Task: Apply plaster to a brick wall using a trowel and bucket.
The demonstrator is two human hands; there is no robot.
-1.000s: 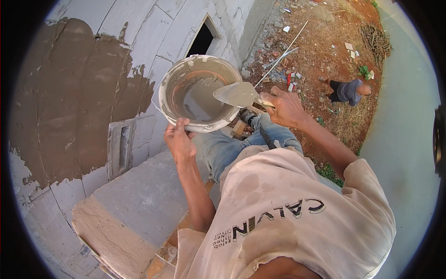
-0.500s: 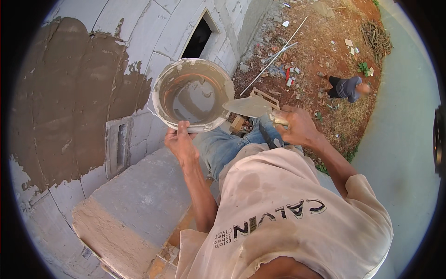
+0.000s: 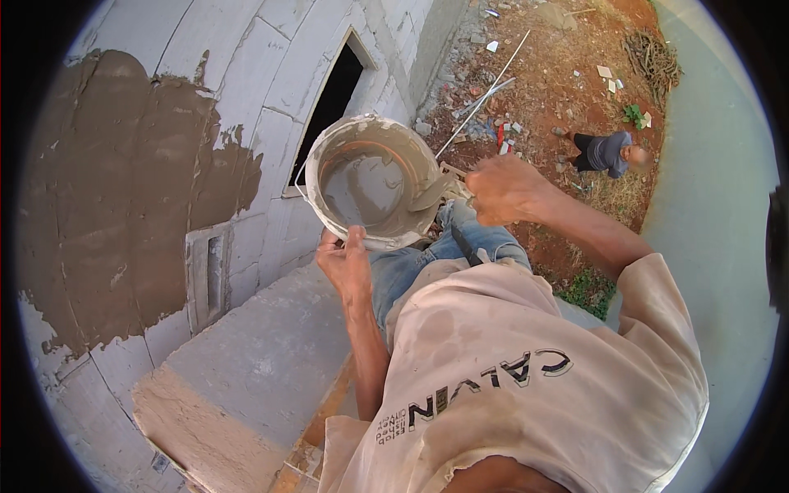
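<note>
My left hand (image 3: 345,261) grips the near rim of a bucket (image 3: 422,156) and holds it tilted so that its inside shows. Wet grey mortar (image 3: 362,191) lies at the bottom and smears the inner wall. My right hand (image 3: 505,191) is closed round the handle of a trowel (image 3: 429,195), whose blade dips over the bucket's right rim against the inner wall. The handle is mostly hidden by the fingers. To the left, wet brown-grey plaster (image 3: 123,197) covers part of the pale block wall (image 3: 255,49).
A dark window opening (image 3: 333,103) is behind the bucket. A small framed recess (image 3: 215,267) sits below the plaster. A grey slab (image 3: 263,353) lies beside my left arm. Far below, a person (image 3: 606,154) stands on littered reddish ground (image 3: 567,90) with long pale poles (image 3: 501,74).
The trowel has gone from above the bucket's right rim to inside it, its blade now tilted down. My left hand and the bucket have shifted right in the view. My right forearm is raised.
</note>
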